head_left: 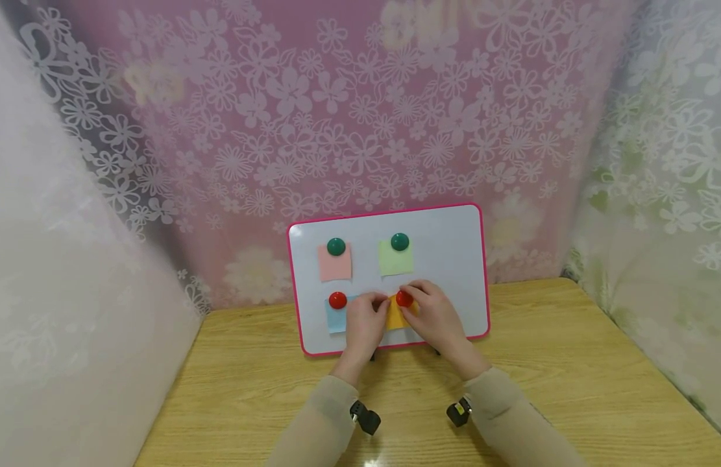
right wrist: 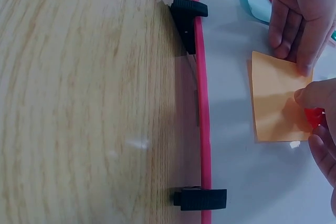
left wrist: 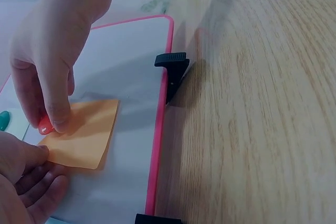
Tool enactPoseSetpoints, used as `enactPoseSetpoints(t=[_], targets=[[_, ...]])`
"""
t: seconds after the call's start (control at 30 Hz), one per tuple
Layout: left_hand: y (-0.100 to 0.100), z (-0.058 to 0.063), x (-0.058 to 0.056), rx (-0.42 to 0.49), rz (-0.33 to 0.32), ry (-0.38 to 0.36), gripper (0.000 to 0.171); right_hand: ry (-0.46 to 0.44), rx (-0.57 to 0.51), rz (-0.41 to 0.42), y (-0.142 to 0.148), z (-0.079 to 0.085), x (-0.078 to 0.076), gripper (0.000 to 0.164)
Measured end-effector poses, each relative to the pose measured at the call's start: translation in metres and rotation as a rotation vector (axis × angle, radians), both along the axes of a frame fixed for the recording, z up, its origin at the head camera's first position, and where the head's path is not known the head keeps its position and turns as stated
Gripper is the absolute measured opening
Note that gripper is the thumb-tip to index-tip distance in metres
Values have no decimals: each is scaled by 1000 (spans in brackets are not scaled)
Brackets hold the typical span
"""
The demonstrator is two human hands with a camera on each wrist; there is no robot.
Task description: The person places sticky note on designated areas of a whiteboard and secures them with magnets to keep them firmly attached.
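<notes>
An orange sticky note (head_left: 394,318) lies against the lower middle of a whiteboard (head_left: 448,253) with a pink frame. My left hand (head_left: 365,322) pinches the note's upper left corner, thumb on its edge in the left wrist view. At the note's top edge, my right hand (head_left: 439,318) grips a round red magnet (head_left: 403,298) between thumb and fingers. The magnet sits over the paper (right wrist: 278,98), partly covered by fingers in the right wrist view. Left of my left hand, a blue note (head_left: 335,319) hangs under another red magnet (head_left: 337,299), partly hidden by that hand.
Above are a pink note (head_left: 335,263) and a green note (head_left: 396,259), each under a green magnet (head_left: 336,246). Black clip feet (right wrist: 189,9) hold the board's lower edge on the wooden table (head_left: 535,363). A floral curtain (head_left: 360,130) hangs behind.
</notes>
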State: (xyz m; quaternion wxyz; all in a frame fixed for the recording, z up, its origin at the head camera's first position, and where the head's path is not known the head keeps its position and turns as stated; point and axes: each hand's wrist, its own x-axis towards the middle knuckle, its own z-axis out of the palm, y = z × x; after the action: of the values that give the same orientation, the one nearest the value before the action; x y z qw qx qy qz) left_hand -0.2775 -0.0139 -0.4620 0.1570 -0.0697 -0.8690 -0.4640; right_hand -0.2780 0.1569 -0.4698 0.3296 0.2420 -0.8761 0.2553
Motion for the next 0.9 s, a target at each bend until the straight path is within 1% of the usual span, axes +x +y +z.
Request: enactPoseSetpoints(t=[0.47,0.6,0.77,0.9], targets=[[-1,0,1,-8,14,22,7,-4,7,2,-4,3,0,42],[-1,0,1,-5,8,17,9,-3,18,-11,-5,2,-1,42],[-1,0,1,-3,7,13,11,-26,33,-33,-6,0,-2,41],[-1,-1,2,4,10,13,11,-15,27,-36,-6,-1,0,42]])
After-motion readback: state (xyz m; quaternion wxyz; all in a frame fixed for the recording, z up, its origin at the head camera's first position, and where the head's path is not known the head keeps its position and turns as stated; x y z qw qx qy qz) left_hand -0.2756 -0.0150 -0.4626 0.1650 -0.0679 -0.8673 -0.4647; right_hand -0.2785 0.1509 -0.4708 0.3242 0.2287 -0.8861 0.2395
